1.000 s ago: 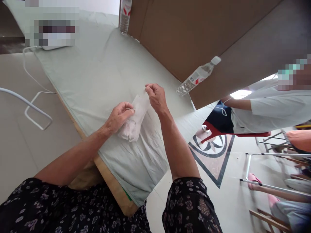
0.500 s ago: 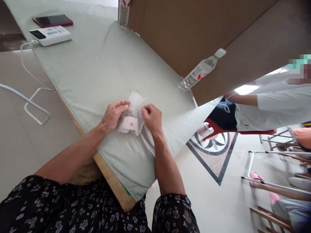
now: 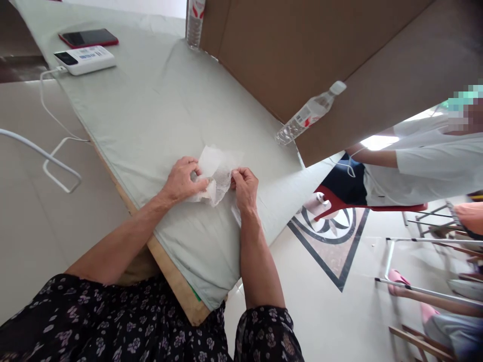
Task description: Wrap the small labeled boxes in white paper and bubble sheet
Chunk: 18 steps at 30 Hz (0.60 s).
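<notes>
The table (image 3: 143, 100) spreads under my forearms, draped in a pale green cloth, with a strip of wood bare along the edge nearest me. A brown board (image 3: 287, 55) stands on its far right side. Past the board sits a person in white (image 3: 422, 161), on a red chair (image 3: 339, 206). One clear bottle (image 3: 311, 113) stands in front of the board near its right end, and a second bottle (image 3: 195, 25) stands at its left end, cut off by the top of the view.

My left hand (image 3: 183, 181) is curled on the left side of the wrap (image 3: 221, 168), thumb and fingers closed on it. My right hand (image 3: 246, 188) pinches the wrap's right edge between thumb and fingertips. The wrap, thin, whitish and crumpled, lies between my two hands over the cloth near the table's close corner; a small greyish patch shows inside my left grip, and I cannot tell what it is. Far left on the table are a white power bank (image 3: 86, 59), with a cord (image 3: 42, 98) plugged in, and a red-edged phone (image 3: 89, 38) just beyond it.
</notes>
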Motion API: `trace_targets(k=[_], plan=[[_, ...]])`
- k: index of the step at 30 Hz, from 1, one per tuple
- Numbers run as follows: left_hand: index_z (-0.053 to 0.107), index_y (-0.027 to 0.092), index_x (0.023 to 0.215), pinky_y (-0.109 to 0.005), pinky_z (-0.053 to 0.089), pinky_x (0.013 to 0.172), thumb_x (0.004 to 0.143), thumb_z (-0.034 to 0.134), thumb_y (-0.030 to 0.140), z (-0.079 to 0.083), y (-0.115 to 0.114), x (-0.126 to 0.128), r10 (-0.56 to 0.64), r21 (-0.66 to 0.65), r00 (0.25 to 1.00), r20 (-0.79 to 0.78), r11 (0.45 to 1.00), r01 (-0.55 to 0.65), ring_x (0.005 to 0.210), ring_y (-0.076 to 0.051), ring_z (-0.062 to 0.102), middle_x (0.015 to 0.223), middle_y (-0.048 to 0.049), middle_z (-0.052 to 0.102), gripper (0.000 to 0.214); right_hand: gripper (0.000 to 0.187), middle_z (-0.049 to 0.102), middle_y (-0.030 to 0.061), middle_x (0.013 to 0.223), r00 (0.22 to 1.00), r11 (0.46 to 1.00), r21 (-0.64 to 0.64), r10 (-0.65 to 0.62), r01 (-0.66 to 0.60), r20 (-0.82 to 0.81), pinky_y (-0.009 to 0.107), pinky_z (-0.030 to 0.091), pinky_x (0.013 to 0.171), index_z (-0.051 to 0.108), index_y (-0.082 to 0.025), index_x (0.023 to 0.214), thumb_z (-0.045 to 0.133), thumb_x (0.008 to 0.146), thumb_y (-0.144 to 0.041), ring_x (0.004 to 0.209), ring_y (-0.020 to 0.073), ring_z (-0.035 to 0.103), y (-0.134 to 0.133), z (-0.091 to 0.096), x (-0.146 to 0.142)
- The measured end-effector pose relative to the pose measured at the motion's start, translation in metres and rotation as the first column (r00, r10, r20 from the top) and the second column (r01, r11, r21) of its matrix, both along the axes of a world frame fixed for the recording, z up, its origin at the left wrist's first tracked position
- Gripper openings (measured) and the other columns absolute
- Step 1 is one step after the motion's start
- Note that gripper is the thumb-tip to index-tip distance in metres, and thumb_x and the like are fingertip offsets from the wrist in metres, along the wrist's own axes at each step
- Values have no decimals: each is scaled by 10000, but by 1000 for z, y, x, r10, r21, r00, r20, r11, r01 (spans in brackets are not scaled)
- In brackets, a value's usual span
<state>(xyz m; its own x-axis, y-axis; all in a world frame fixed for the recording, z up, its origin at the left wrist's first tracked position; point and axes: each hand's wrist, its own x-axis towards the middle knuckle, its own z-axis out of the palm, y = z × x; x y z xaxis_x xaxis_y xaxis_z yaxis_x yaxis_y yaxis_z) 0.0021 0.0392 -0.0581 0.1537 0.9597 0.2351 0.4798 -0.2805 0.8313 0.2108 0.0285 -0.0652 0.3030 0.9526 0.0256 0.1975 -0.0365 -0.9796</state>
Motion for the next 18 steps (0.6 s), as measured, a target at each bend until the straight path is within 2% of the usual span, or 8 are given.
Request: trace_targets(k=[2, 4, 8, 11, 13, 14, 16, 18], plan=[[592, 216, 708, -477, 520, 1061, 745, 695, 241, 0, 2, -5, 34, 7, 999, -5, 999, -34, 1131, -284, 660, 1168, -92, 700, 112, 192, 616, -26, 691, 1000, 999, 25, -25, 25, 15, 276, 456, 617, 582, -230, 781, 596, 839, -413, 626, 123, 547, 0, 1, 1], [570, 215, 703, -469, 526, 1039, 787, 631, 204, 0, 5, -11, 140, 44, 990, -28, 989, -138, 1098, -271, 665, 1146, -90, 713, 104, 181, 608, -35, 679, 997, 997, 45, -67, 66, 29, 280, 473, 663, 587, -222, 781, 593, 835, -395, 644, 123, 560, 4, 2, 3], [553, 220, 687, -568, 469, 1068, 763, 644, 158, -3, 13, -23, 398, 85, 886, -237, 917, -389, 1184, -357, 600, 1134, -117, 703, 134, 110, 579, -47, 644, 976, 984, 29, -177, 175, 125, 300, 483, 697, 581, -216, 761, 570, 809, -314, 626, 124, 539, 15, 1, 12], [636, 219, 805, -624, 456, 1045, 752, 653, 154, -5, 15, -28, 456, 84, 833, -313, 887, -454, 1226, -413, 556, 1149, -140, 688, 86, 103, 653, -14, 779, 943, 960, 104, -275, 259, 185, 327, 512, 776, 615, -209, 848, 579, 796, -290, 713, 134, 575, 13, 7, 19], [665, 212, 910, -619, 461, 1047, 774, 617, 145, 0, 11, -29, 465, 129, 847, -258, 885, -447, 1194, -394, 578, 1105, -138, 694, 158, 172, 699, 16, 900, 937, 944, 203, -297, 259, 183, 341, 536, 810, 637, -216, 951, 594, 834, -334, 796, 150, 620, 4, 19, 18], [667, 212, 949, -601, 463, 1060, 791, 589, 138, 4, 9, -28, 452, 175, 867, -209, 890, -422, 1173, -369, 595, 1084, -127, 698, 190, 205, 715, 31, 953, 945, 944, 247, -267, 218, 187, 344, 549, 815, 645, -222, 994, 600, 863, -374, 838, 161, 644, -3, 26, 15], [660, 219, 996, -534, 468, 1092, 829, 533, 129, 17, 2, -25, 354, 303, 928, -117, 903, -306, 1142, -302, 627, 1073, -93, 710, 228, 261, 739, 56, 1045, 967, 955, 294, -116, 46, 225, 353, 575, 833, 662, -235, 1046, 611, 912, -453, 934, 187, 688, -15, 42, 7], [660, 221, 1042, -450, 498, 1073, 873, 512, 157, 31, -4, -17, 136, 384, 984, -119, 920, -81, 1154, -258, 647, 1131, -75, 726, 234, 372, 740, 89, 1198, 943, 951, 248, 102, -186, 317, 387, 594, 911, 677, -235, 1139, 652, 908, -525, 1083, 227, 702, -22, 54, -2]])
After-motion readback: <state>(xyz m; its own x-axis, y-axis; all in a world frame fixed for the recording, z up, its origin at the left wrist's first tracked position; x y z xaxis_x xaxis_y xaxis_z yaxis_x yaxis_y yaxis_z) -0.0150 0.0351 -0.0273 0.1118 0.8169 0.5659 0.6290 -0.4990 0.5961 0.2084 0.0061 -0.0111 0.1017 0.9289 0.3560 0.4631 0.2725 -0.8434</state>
